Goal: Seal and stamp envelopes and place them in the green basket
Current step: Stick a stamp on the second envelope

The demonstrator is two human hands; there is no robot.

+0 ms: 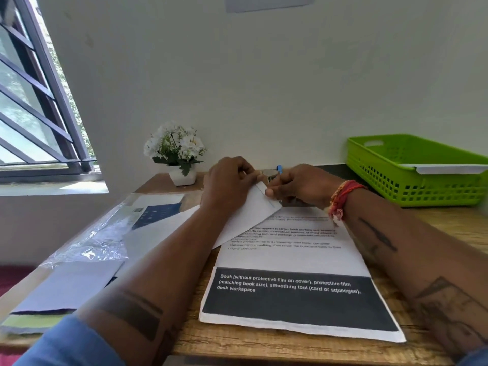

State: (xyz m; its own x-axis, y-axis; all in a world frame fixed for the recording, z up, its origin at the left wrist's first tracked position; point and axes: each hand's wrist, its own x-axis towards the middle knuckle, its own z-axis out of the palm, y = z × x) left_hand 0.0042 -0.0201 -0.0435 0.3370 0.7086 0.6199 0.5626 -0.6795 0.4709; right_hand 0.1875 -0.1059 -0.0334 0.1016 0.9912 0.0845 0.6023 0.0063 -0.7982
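Observation:
A white envelope (pixel 252 210) lies slanted over a printed sheet in the middle of the wooden desk. My left hand (pixel 227 184) holds its far corner, fingers curled over the edge. My right hand (pixel 298 184) meets it at that corner, its thumb pressing the envelope and its fingers curled round a small thing with a blue tip (pixel 279 169); what that thing is I cannot tell. The green basket (pixel 412 184) stands at the far right with one white envelope (pixel 449 169) lying across its rim.
A printed sheet (pixel 293 299) with a black band covers the desk's near middle. Clear plastic wrap (pixel 100 239), a dark blue book (pixel 158 211) and stacked papers (pixel 60 289) lie on the left. A white flower pot (pixel 182 175) stands against the wall.

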